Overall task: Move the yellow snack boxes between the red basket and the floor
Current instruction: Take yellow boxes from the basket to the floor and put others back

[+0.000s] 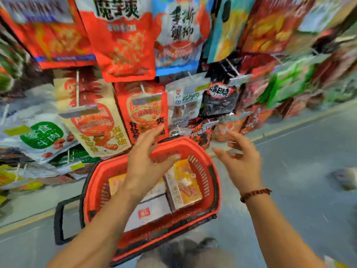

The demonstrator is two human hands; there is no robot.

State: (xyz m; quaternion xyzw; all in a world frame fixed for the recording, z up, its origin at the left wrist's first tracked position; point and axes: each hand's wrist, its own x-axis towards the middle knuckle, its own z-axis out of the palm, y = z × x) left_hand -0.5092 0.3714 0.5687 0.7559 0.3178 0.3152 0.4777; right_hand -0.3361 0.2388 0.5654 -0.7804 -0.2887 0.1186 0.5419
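Note:
A red basket (202, 165) stands on the grey floor in front of me. Inside it lie yellow snack boxes: one (185, 184) at the right side shows its yellow face, another (115, 183) peeks out at the left behind my arm, and a pale box side (148, 213) with a red logo lies in the middle. My left hand (148, 161) hovers above the basket with fingers spread, holding nothing. To the right of the basket's rim, my right hand (239, 159), a bead bracelet on its wrist, is raised with relaxed fingers and is empty too.
Hanging snack bags (125, 47) fill the racks behind and left of the basket, close to my hands. The basket's black handle (59, 223) lies folded out to the left. Grey floor (299, 180) stretches to the right, where a blurred pale object (345, 176) lies.

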